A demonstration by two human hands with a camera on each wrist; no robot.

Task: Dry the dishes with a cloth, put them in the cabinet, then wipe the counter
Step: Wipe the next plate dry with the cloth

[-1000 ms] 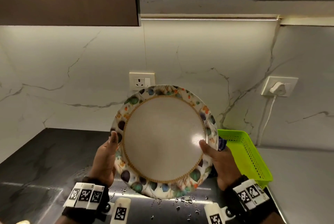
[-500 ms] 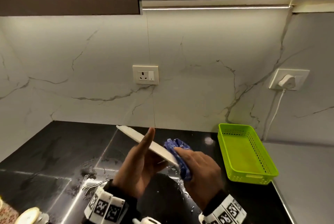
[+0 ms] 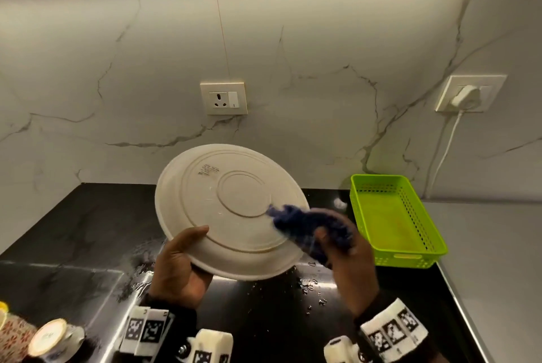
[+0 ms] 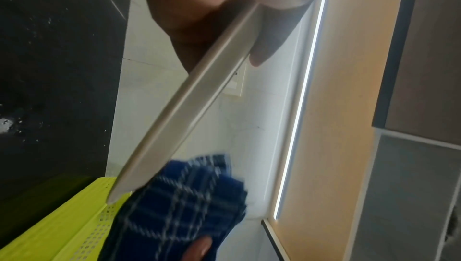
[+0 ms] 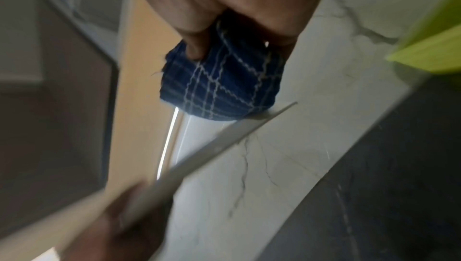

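Observation:
A round plate point(image 3: 223, 204) is held over the black counter point(image 3: 88, 224) with its plain cream underside turned up toward me. My left hand point(image 3: 181, 263) grips its near-left rim, thumb on top. My right hand point(image 3: 349, 263) clutches a bunched blue checked cloth point(image 3: 305, 224) and presses it on the plate's right side; hand and cloth are blurred. The left wrist view shows the plate point(image 4: 189, 107) edge-on with the cloth point(image 4: 179, 202) against it. The right wrist view shows the cloth point(image 5: 222, 82) wadded in the fingers, touching the plate point(image 5: 199, 159) rim.
An empty lime-green plastic basket point(image 3: 393, 219) stands at the counter's right end. Water drops point(image 3: 311, 286) lie on the counter below the plate. A cup on a saucer point(image 3: 50, 339) sits at the bottom left. A wall socket point(image 3: 223, 98) and a plugged charger point(image 3: 466, 95) are on the marble backsplash.
The plate went from patterned face toward me, through edge-on, to underside up. My right hand left the rim and brought the blue cloth onto the back of the plate.

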